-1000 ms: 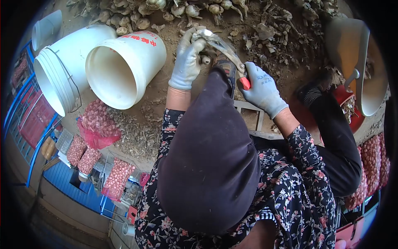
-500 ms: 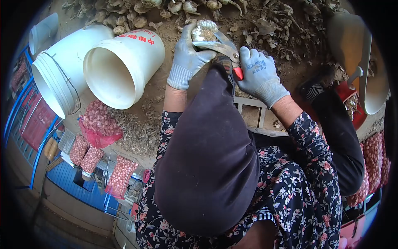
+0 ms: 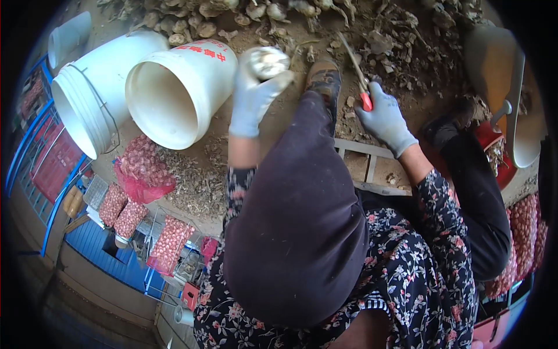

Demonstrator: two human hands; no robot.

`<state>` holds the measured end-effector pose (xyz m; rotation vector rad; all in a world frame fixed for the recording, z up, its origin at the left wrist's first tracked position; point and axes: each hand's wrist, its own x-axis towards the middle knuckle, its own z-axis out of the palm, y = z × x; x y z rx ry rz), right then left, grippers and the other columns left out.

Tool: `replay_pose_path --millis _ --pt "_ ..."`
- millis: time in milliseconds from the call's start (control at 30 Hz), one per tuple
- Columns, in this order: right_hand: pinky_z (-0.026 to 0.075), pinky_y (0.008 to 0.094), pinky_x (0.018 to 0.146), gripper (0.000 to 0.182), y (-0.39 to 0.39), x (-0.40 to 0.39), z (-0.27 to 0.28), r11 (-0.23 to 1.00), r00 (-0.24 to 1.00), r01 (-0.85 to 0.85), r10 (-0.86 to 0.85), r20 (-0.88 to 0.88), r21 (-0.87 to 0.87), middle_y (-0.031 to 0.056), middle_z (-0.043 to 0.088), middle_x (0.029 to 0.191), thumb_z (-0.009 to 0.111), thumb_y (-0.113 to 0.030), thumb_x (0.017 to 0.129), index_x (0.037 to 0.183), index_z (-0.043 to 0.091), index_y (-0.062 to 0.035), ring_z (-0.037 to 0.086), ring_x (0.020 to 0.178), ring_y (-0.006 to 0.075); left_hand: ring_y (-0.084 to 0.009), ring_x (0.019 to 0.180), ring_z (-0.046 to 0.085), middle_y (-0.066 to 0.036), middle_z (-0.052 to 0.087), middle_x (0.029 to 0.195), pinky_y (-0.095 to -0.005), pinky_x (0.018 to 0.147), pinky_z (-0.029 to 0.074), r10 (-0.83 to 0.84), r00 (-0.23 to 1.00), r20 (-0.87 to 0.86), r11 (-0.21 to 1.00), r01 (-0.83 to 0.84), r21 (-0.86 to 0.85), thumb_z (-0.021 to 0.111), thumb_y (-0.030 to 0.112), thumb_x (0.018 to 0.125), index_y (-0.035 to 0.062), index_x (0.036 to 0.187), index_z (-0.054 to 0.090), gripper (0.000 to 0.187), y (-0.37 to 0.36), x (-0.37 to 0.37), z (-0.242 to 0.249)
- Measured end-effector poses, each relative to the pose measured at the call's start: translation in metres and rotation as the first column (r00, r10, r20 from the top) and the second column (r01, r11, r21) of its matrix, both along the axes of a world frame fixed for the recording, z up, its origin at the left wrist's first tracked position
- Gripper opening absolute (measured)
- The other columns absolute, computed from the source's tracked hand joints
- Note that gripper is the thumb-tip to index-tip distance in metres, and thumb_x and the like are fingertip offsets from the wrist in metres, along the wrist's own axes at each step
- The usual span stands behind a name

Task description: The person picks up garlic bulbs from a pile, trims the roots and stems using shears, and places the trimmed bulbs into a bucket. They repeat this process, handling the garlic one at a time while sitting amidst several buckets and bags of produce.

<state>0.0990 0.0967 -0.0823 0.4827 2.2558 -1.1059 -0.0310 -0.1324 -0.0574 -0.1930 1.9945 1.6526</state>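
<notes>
My left hand [image 3: 249, 104], in a grey-white work glove and slightly blurred, grips a whitish garlic bulb [image 3: 269, 63] between thumb and fingers. It is beside a white bucket [image 3: 224, 75] with red lettering that lies on its side, mouth toward me. My right hand [image 3: 385, 118], gloved the same way, is closed round the red handle of a pair of shears [image 3: 365, 100]. Their long blades point up and away from me, apart from the bulb. Between the two hands is my shoe [image 3: 323, 78].
Garlic bulbs with stalks [image 3: 273, 11] lie heaped along the far side, with dry trimmings [image 3: 401, 58] to the right. Another white bucket [image 3: 87, 87] lies at left, near a pink net bag of garlic [image 3: 142, 168]. A low wooden frame [image 3: 372, 160] is by my leg.
The shears have come away from the bulb and swung right with my right hand, blades now pointing up. My left hand has moved left toward the lettered bucket, still holding the bulb.
</notes>
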Motion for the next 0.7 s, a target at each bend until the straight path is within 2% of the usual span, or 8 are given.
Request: replay_pose_path --millis 67,167,233,300,367,533,633,700 --pt "0.046 0.049 0.077 0.034 0.003 0.002 0.001 1.0 1.0 -0.001 0.001 0.008 -0.012 0.0283 0.061 0.087 0.06 -0.026 0.08 0.097 0.045 -0.0003 0.059 0.087 0.0438 -0.0143 0.082 0.06 -0.008 0.061 0.097 -0.023 0.067 0.051 0.24 0.879 -0.411 0.938 -0.319 -0.134 0.074 0.01 0.071 -0.0039 0.12 0.046 0.058 -0.004 -0.004 0.045" --pt "0.047 0.0479 0.079 0.038 0.003 0.002 0.001 0.997 0.987 -0.08 0.076 0.145 0.021 0.0268 0.062 0.092 0.059 -0.028 0.081 0.104 0.044 -0.001 0.06 0.09 0.0427 -0.0217 0.083 0.061 -0.013 0.061 0.099 -0.0304 0.07 0.052 0.111 0.578 -0.809 0.728 -0.602 -0.33 0.07 0.012 0.075 -0.0046 0.119 0.046 0.052 -0.043 -0.027 0.065" --pt "0.047 0.0478 0.079 0.039 -0.002 0.002 0.004 0.995 0.985 -0.095 0.095 0.146 -0.005 0.0267 0.061 0.092 0.059 -0.028 0.081 0.104 0.044 -0.0009 0.06 0.09 0.0426 -0.0285 0.089 0.061 -0.018 0.06 0.102 -0.0373 0.077 0.051 -0.603 0.568 -0.56 -0.06 -0.733 -0.678 0.067 0.013 0.077 -0.0047 0.114 0.051 0.044 -0.048 -0.041 0.072" --pt "0.047 0.0476 0.08 0.04 -0.005 0.002 -0.002 0.994 0.981 -0.104 0.107 0.163 -0.026 0.0265 0.061 0.093 0.059 -0.029 0.08 0.104 0.044 -0.0011 0.059 0.091 0.0424 -0.0372 0.1 0.055 -0.026 0.053 0.111 -0.0455 0.091 0.044 -0.531 0.651 -0.542 0.292 -0.46 -0.838 0.067 0.021 0.078 -0.0046 0.12 0.046 0.053 -0.059 -0.045 0.024" --pt "0.047 0.0478 0.08 0.04 -0.008 0.01 -0.003 0.994 0.982 -0.107 0.111 0.153 -0.034 0.0265 0.061 0.092 0.06 -0.029 0.08 0.104 0.044 -0.0011 0.059 0.091 0.0424 -0.038 0.101 0.054 -0.027 0.05 0.115 -0.045 0.092 0.042 -0.441 0.864 -0.243 0.507 0.016 -0.862 0.068 0.025 0.076 -0.0053 0.12 0.046 0.058 -0.019 -0.064 0.001" --pt "0.046 0.0485 0.079 0.038 -0.009 0.004 -0.004 0.996 0.979 -0.078 0.084 0.185 -0.039 0.0268 0.061 0.092 0.059 -0.029 0.081 0.102 0.045 -0.0006 0.059 0.09 0.0429 -0.0334 0.101 0.057 -0.027 0.054 0.114 -0.0366 0.089 0.046 -0.329 0.871 -0.365 0.58 -0.118 -0.806 0.076 0.023 0.066 -0.0041 0.12 0.048 0.067 -0.021 -0.106 -0.143" --pt "0.046 0.0485 0.079 0.037 -0.011 -0.004 -0.008 0.992 0.967 -0.12 0.126 0.222 -0.04 0.0267 0.062 0.091 0.058 -0.029 0.081 0.101 0.045 -0.0008 0.059 0.09 0.0425 -0.0283 0.092 0.06 -0.023 0.06 0.103 -0.0359 0.083 0.048 -0.166 0.986 0.004 0.823 0.141 -0.55 0.08 0.022 0.063 -0.0058 0.119 0.05 0.069 -0.036 -0.102 -0.136" --pt "0.046 0.0484 0.079 0.036 -0.013 -0.011 -0.013 0.99 0.967 -0.137 0.142 0.214 -0.038 0.0266 0.062 0.091 0.058 -0.029 0.081 0.1 0.045 -0.0012 0.06 0.09 0.0423 -0.0219 0.091 0.06 -0.017 0.06 0.104 -0.0303 0.08 0.049 -0.023 0.997 -0.076 0.93 -0.006 -0.367 0.079 0.015 0.067 -0.0054 0.117 0.052 0.06 -0.037 -0.081 -0.125"
